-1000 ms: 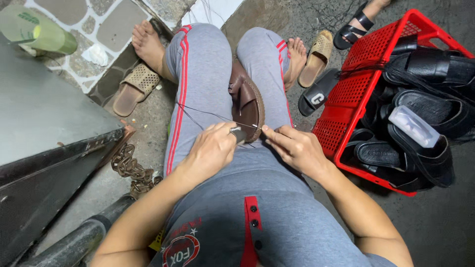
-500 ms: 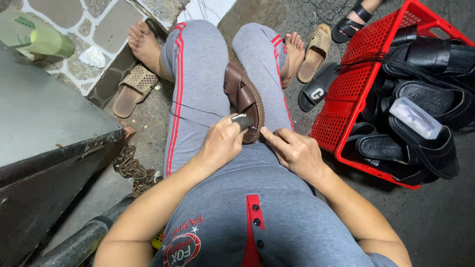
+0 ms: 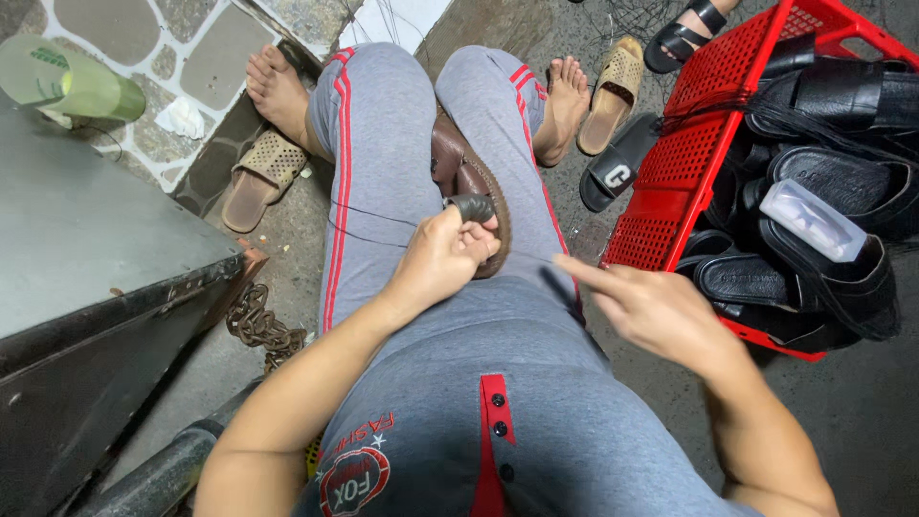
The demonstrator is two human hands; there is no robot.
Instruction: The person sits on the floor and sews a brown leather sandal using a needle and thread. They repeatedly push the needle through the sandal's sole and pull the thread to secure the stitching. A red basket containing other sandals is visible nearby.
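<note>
— What is in your left hand point(image 3: 442, 260)?

— A small dark tool point(image 3: 471, 207), its head poking out above my knuckles. My fingers are curled tight around it, and I press it against the edge of the brown sandal point(image 3: 466, 182). What kind of tool it is I cannot tell from here.

— And where does the sandal sit?

— Wedged between my thighs, sole up and toe pointing away from me, high on my lap. My grey trousers point(image 3: 378, 144) with the red stripes pinch it from both sides, which seems to hold it steady for the tool.

— Your right hand point(image 3: 651, 308)?

— It holds nothing. The fingers are loosely spread, forefinger pointing toward the sandal, hovering over my right thigh just beside it.

— What surrounds you?

— On the floor to my right, a red plastic crate point(image 3: 675, 182) full of black sandals point(image 3: 842, 187), near enough to reach. A lone black slide point(image 3: 617, 172) lies by its corner. A tan slipper point(image 3: 258, 177) lies under my left foot, its mate point(image 3: 613, 91) by my right. To my left, a grey metal box point(image 3: 86, 249) and a rusty chain point(image 3: 258, 325).
</note>
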